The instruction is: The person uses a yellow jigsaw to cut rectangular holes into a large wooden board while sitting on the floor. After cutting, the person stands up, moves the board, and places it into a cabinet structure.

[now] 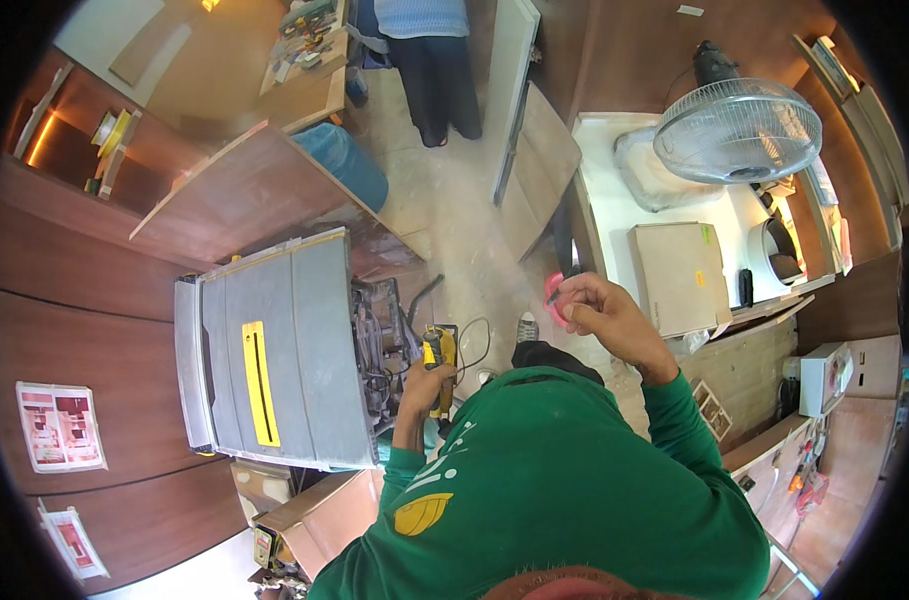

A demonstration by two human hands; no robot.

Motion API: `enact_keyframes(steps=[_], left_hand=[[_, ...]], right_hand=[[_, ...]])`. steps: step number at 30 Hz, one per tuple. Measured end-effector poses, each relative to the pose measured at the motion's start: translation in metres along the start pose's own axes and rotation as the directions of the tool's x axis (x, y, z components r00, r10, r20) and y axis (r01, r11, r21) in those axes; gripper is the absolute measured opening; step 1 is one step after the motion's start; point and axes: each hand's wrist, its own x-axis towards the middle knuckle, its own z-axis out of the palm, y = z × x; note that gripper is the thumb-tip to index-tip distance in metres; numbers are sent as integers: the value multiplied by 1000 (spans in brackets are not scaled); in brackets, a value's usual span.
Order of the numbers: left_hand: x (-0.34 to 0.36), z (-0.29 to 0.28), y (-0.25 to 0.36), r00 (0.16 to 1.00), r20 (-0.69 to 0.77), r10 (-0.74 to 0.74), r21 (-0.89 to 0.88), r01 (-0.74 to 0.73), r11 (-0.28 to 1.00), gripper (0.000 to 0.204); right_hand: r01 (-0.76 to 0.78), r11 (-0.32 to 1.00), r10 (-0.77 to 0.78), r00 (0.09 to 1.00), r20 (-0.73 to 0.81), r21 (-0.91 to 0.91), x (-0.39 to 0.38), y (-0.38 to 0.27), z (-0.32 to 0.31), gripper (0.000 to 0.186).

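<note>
Wire-caged fan (pixel 737 130) over a white tabletop (pixel 598 150), cardboard box (pixel 677 285) on it, and (farther off) a blue bin (pixel 354 168).

Left: grey table saw (pixel 319 330) with yellow, black-slotted insert (pixel 255 385); beside it, yellow-and-black tool (pixel 432 350). Right: pink object (pixel 554 297), white tabletop (pixel 612 222). Near: green sweatshirt (pixel 574 460) with yellow motif (pixel 423 514). Far: blue bin (pixel 349 168), black trousers (pixel 436 88) below light-blue top (pixel 421 18).

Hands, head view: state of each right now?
Left hand: closed, holding the yellow tool.
Right hand: closed, holding the pink item.
</note>
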Motion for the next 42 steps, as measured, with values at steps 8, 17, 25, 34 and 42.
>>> enact_keyframes(steps=[8, 17, 25, 34, 42], left_hand=[[-7, 3, 4, 997, 82, 16, 26, -18, 999, 15], [-13, 0, 20, 996, 64, 61, -25, -60, 998, 14], [-3, -2, 33, 996, 48, 76, -32, -75, 997, 16], [42, 6, 81, 995, 83, 59, -36, -56, 998, 22], [118, 10, 157, 996, 82, 42, -4, -42, 999, 25]], right_hand=[[28, 999, -29, 1000, 9, 37, -7, 14, -1, 36], [1, 999, -1, 1000, 3, 41, -7, 19, 3, 35], [-89, 994, 89, 996, -8, 64, -8, 30, 13, 36], [-172, 978, 169, 985, 38, 114, 43, 29, 4, 35], [-158, 976, 154, 987, 38, 147, 146, 16, -42, 36]])
